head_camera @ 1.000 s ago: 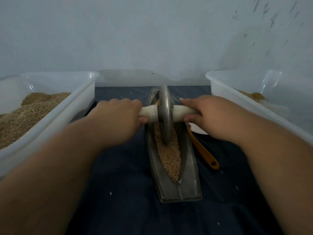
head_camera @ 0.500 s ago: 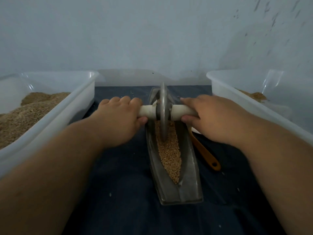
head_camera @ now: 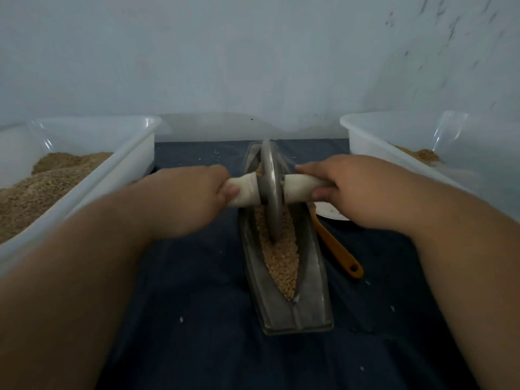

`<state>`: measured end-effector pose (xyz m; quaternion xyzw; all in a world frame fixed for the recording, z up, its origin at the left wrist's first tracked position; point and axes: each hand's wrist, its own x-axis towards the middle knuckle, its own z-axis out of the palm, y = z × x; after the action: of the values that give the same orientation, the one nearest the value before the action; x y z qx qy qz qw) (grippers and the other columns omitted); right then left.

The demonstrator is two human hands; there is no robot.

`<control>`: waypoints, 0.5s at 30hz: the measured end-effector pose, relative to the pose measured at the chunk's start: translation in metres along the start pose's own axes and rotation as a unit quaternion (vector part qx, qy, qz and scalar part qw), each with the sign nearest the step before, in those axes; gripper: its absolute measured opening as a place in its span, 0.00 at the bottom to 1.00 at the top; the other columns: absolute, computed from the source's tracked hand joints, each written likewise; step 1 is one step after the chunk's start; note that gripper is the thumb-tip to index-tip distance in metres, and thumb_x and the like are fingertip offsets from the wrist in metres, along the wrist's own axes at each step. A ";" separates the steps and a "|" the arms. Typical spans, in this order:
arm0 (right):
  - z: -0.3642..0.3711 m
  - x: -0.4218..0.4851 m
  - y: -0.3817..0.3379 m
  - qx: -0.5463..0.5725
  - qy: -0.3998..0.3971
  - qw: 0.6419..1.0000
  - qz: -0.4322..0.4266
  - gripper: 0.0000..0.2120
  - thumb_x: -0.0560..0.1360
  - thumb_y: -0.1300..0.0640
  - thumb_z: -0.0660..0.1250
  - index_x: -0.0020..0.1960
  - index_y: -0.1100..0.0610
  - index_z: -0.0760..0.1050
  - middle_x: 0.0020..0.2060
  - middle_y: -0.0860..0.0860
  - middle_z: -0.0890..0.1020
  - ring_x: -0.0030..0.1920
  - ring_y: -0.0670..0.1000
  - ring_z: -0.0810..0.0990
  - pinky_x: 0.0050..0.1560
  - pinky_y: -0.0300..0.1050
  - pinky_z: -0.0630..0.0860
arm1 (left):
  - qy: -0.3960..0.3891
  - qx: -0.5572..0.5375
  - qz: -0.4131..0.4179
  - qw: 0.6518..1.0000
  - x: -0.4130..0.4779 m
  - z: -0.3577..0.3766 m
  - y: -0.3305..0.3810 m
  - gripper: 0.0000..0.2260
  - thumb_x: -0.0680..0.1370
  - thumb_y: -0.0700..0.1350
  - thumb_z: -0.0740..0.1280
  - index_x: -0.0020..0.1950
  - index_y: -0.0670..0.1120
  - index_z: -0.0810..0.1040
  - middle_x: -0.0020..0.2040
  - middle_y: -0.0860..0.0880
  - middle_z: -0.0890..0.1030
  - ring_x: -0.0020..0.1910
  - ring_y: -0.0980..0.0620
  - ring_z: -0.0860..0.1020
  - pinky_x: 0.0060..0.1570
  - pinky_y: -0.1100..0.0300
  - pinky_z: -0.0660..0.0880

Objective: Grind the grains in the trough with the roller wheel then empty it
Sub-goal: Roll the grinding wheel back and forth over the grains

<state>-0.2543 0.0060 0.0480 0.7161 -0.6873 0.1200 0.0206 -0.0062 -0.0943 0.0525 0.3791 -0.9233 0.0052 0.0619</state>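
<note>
The tabletop is covered by a dark blue cloth (head_camera: 197,277), with a few loose pale specks lying on it. At the centre of the cloth a metal trough (head_camera: 309,299) runs lengthwise from 6 o'clock to 12 o'clock. Its near end is bare metal. A tapering bed of tan grains (head_camera: 282,263) fills the groove from there toward the far end.

At 3 o'clock of the trough, just beside its right wall, lies an orange-handled tool (head_camera: 337,249). Its head is hidden under the right hand.

The roller wheel (head_camera: 271,187) stands upright in the far half of the trough, its lower rim set in the grains. A white axle handle (head_camera: 244,190) passes through its hub from 9 o'clock to 3 o'clock.

The left hand (head_camera: 191,198) grasps the left end of the handle, fingers curled over it and thumb underneath. The right hand (head_camera: 357,190) grasps the right end in the same manner.

At 9 o'clock stands a translucent left bin (head_camera: 132,156) holding a mound of tan meal (head_camera: 42,187). At 3 o'clock stands a right bin (head_camera: 365,142) with a small amount of similar material (head_camera: 422,156). A pale wall (head_camera: 253,66) closes the scene at 12 o'clock.
</note>
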 end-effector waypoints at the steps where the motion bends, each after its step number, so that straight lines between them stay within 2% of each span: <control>1: 0.008 0.006 0.003 -0.014 0.037 0.999 0.003 0.24 0.80 0.49 0.62 0.74 0.40 0.63 0.59 0.51 0.77 0.57 0.53 0.75 0.54 0.49 0.72 | 0.061 0.039 0.002 0.997 0.006 0.007 -0.001 0.18 0.77 0.61 0.45 0.47 0.53 0.68 0.42 0.53 0.74 0.39 0.52 0.73 0.42 0.52 0.70; 3: 0.023 0.014 0.008 -0.055 0.116 0.992 0.001 0.24 0.80 0.49 0.61 0.75 0.44 0.63 0.56 0.52 0.78 0.54 0.55 0.76 0.52 0.52 0.73 | 0.160 0.092 -0.005 0.983 0.016 0.020 -0.001 0.18 0.78 0.58 0.46 0.52 0.50 0.70 0.44 0.51 0.74 0.42 0.48 0.72 0.44 0.51 0.67; 4: 0.028 0.017 0.010 -0.071 0.145 0.987 0.000 0.24 0.80 0.49 0.61 0.75 0.46 0.63 0.55 0.52 0.78 0.53 0.56 0.76 0.50 0.51 0.72 | 0.183 0.106 -0.012 0.977 0.020 0.025 -0.001 0.19 0.78 0.57 0.47 0.55 0.49 0.72 0.47 0.49 0.75 0.44 0.45 0.73 0.46 0.50 0.67; 7: 0.039 0.023 0.013 -0.099 0.194 0.976 -0.004 0.25 0.79 0.50 0.63 0.74 0.48 0.65 0.54 0.51 0.80 0.51 0.57 0.77 0.44 0.46 0.61 | 0.198 0.119 -0.025 0.973 0.025 0.035 -0.002 0.21 0.79 0.56 0.50 0.62 0.47 0.72 0.53 0.45 0.76 0.51 0.41 0.74 0.53 0.46 0.67; 9: 0.038 0.023 0.012 -0.099 0.188 0.977 -0.005 0.25 0.79 0.49 0.63 0.75 0.48 0.65 0.55 0.51 0.79 0.53 0.57 0.76 0.45 0.47 0.64 | 0.192 0.120 -0.021 0.974 0.024 0.037 -0.004 0.21 0.79 0.57 0.51 0.64 0.47 0.71 0.55 0.45 0.76 0.52 0.41 0.74 0.54 0.46 0.67; 11: 0.030 0.018 0.007 -0.084 0.154 0.985 0.001 0.26 0.79 0.47 0.63 0.75 0.47 0.63 0.57 0.51 0.78 0.56 0.56 0.76 0.51 0.50 0.70 | 0.179 0.116 -0.011 0.977 0.021 0.034 -0.004 0.21 0.79 0.58 0.50 0.63 0.48 0.70 0.54 0.46 0.75 0.51 0.43 0.74 0.52 0.47 0.69; 13: 0.016 0.009 -0.001 -0.069 0.113 0.991 0.008 0.25 0.78 0.45 0.63 0.74 0.44 0.64 0.57 0.50 0.77 0.56 0.55 0.75 0.54 0.53 0.73 | 0.151 0.104 0.003 0.983 0.015 0.026 -0.005 0.19 0.78 0.60 0.49 0.59 0.50 0.69 0.51 0.48 0.74 0.47 0.47 0.73 0.49 0.48 0.70; 15: 0.002 -0.002 -0.009 -0.074 0.069 0.995 0.000 0.22 0.77 0.44 0.63 0.70 0.41 0.66 0.54 0.48 0.77 0.53 0.52 0.76 0.51 0.52 0.74 | 0.092 0.091 0.029 0.991 0.007 0.017 -0.005 0.18 0.75 0.64 0.48 0.52 0.53 0.66 0.45 0.53 0.71 0.42 0.52 0.71 0.44 0.51 0.69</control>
<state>-0.2457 0.0079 0.0469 0.7024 -0.6914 0.1179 0.1212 -0.0092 -0.1036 0.0365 0.3538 -0.9200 0.1258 0.1118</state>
